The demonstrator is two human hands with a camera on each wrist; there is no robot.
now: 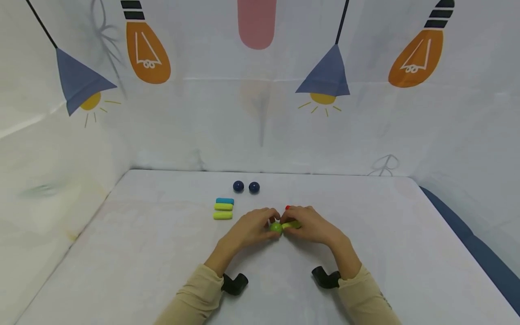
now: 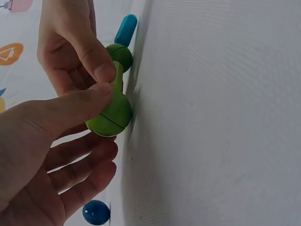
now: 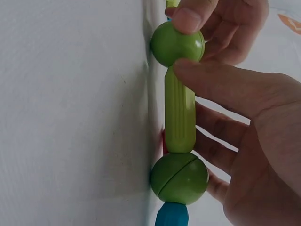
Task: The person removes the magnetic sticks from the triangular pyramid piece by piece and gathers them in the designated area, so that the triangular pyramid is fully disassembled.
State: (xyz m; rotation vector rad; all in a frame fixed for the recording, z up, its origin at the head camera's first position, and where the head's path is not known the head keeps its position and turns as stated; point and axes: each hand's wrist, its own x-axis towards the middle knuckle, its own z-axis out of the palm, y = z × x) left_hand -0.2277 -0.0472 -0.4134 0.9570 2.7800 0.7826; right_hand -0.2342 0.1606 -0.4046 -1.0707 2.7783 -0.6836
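Observation:
My left hand [image 1: 255, 225] grips a green ball [image 1: 276, 228] between thumb and fingers, just left of my right hand [image 1: 312, 224]. A yellow-green rod [image 3: 179, 117] runs from that ball to a second green ball [image 3: 179, 178], as the right wrist view shows. On the rod, close to the first ball, lies my right thumb [image 3: 221, 84], with the fingers behind. Beyond the second ball extends a blue rod [image 3: 172, 215]. Both are hidden behind my right hand in the head view. A small red piece [image 1: 287, 207] peeks out past the right fingers; its full shape is hidden.
Two dark blue balls [image 1: 246, 187] lie farther back on the white table [image 1: 162, 253]. Left of my hands are a loose blue rod [image 1: 225, 201] and two yellow-green rods [image 1: 223, 215]. A white sheet with printed lamps [image 1: 327, 72] rises behind the table.

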